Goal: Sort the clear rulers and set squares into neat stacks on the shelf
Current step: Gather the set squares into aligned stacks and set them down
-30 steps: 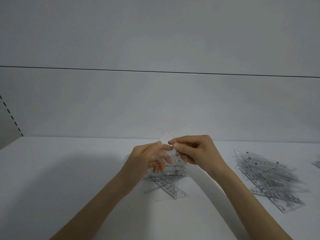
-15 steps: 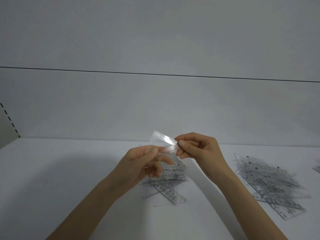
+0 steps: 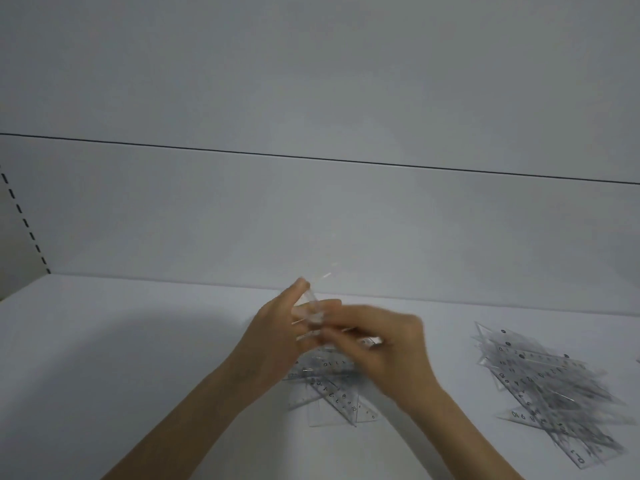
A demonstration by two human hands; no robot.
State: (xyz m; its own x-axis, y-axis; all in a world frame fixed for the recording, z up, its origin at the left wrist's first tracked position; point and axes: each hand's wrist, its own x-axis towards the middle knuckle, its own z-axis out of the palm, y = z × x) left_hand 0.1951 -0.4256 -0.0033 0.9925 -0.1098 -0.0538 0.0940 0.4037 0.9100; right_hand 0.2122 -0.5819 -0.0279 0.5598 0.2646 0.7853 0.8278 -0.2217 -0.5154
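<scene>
From the head camera: you hold one clear piece above the small pile on the shelf, left hand gripping it, right hand seemingly pinching it too, though blur smears this. You're mid-sort; next, identify its shape and lay it squarely with its own kind.

Over the white shelf, the left hand grips a small clear plastic piece, with the motion-blurred right hand touching it; that hand's grip is unclear. Below them lies a small heap of clear plastic rulers, and a larger heap of clear rulers and set squares lies well apart on the right.
</scene>
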